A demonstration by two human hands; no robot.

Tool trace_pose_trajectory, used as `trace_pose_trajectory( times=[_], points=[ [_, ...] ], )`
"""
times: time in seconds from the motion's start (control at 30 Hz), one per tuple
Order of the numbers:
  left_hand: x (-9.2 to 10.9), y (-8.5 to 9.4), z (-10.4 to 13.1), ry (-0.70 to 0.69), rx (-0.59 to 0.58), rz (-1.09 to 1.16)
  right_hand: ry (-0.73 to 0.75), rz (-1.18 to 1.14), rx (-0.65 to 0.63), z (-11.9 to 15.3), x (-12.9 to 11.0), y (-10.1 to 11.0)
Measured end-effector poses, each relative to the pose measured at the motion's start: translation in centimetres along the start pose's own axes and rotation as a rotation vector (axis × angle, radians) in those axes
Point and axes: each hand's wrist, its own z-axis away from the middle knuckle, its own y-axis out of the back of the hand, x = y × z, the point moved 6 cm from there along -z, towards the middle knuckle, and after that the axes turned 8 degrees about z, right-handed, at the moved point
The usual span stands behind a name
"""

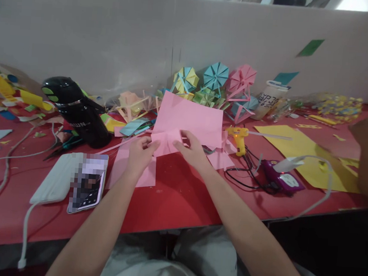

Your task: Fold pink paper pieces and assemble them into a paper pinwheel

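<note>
Beneath the fingers of the left hand (140,152) and right hand (194,151) ran the red surface (179,205). Right of the right fingers lay a yellow sheet (299,158). Just beyond both sets of fingers, a large pink sheet (190,117); whether it touched the held piece, couldn't tell. Well left of the left fingers leaned a black bottle (84,118). Folded pink paper (167,143) sat directly between the hands, long axis crosswise, running from left fingers to right; neither hand was clearly nearer. Left fingers pinched its left end, right fingers its right end, both narrow. Just right of the right fingers, a yellow glue gun (239,138).
</note>
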Motion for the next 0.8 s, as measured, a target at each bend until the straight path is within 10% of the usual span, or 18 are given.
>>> trace_pose_trajectory(
  times=[0.17,0.8],
  points=[
    [0.2,0.4,-0.1,-0.060,0.021,-0.070,0.055,0.062,0.171,-0.1,0.4,1.1],
    [0.5,0.3,-0.1,-0.135,0.038,-0.145,-0.001,-0.027,0.112,-0.8,1.8,1.0]
  ],
)
